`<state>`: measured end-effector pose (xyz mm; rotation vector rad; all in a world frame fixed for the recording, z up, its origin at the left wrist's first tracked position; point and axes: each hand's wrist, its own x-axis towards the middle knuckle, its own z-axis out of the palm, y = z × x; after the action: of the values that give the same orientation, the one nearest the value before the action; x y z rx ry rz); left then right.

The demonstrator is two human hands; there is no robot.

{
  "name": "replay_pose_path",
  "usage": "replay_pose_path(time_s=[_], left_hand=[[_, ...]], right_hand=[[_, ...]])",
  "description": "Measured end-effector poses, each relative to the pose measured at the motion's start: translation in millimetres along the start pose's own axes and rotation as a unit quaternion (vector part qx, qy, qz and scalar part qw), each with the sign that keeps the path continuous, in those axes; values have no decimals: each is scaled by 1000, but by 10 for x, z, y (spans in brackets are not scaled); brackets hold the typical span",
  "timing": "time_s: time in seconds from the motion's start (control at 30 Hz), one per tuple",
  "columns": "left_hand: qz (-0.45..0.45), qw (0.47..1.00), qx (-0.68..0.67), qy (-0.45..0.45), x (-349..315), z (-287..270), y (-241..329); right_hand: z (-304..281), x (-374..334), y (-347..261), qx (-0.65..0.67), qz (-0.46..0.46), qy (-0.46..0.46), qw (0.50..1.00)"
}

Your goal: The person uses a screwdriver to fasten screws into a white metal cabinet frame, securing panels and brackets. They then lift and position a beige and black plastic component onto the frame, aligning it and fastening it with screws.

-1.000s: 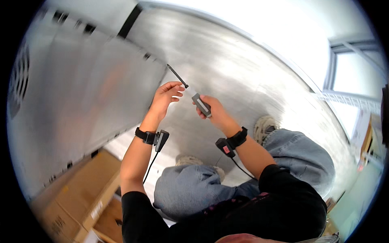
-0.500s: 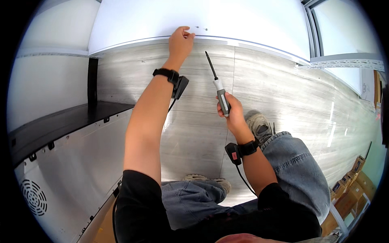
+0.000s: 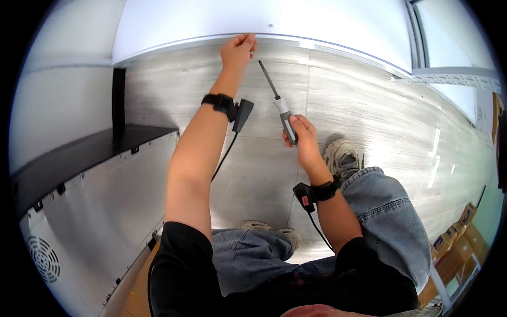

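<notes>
Floor: pale wood-grain floor point(image 3: 253, 164) runs from the table's near edge down to the person's shoes, giving the screwdriver open room on both sides.
Table edge: white table point(image 3: 211, 18) crosses the top, its dark-lined front edge bowed by the lens.
Small metal piece: one small metal piece point(image 3: 271, 25) sits on the table just behind that edge, near the left hand and apart from it.
Left hand: left hand point(image 3: 237, 51) reaches to the edge, thumb and forefinger together at the tips; I cannot tell whether anything is pinched between them, or whether they touch the edge.
Right hand: right hand point(image 3: 304, 134) has its fingers clamped around the grey handle of the screwdriver point(image 3: 282, 105).
Screwdriver tip: over the floor, slanting up and left, near the left hand without touching it, short of the table edge.
Left boundary: metal cabinet point(image 3: 121, 185) with a black top, well apart from the screwdriver.
Right boundary: shoe point(image 3: 340, 156) near the right wrist; cardboard boxes point(image 3: 454, 232) farther off.
</notes>
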<state>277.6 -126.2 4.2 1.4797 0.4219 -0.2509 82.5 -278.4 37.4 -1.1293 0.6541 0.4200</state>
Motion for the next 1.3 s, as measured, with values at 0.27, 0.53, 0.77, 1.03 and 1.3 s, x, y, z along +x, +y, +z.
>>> replay_pose_path(time_s=[0.27,0.53,0.77,1.03,1.3], left_hand=[[-128,942,-311,6,-1307,-1409,-135],[-54,939,-330,84,-2613,-2371,-55],[-48,924,-343,165,-3225,-2697,-439],[-48,879,-432,197,-3520,-2791,-822],[-83,842,-482,228,-3509,-2760,-1122]], right_hand=[[480,-317,369,-126,15,-129,983],[992,-938,682,-192,58,-258,945],[1178,-1126,846,-308,20,-313,898],[1204,-1171,1019,-382,9,-330,863],[1215,-1155,1014,-506,-96,-311,799]])
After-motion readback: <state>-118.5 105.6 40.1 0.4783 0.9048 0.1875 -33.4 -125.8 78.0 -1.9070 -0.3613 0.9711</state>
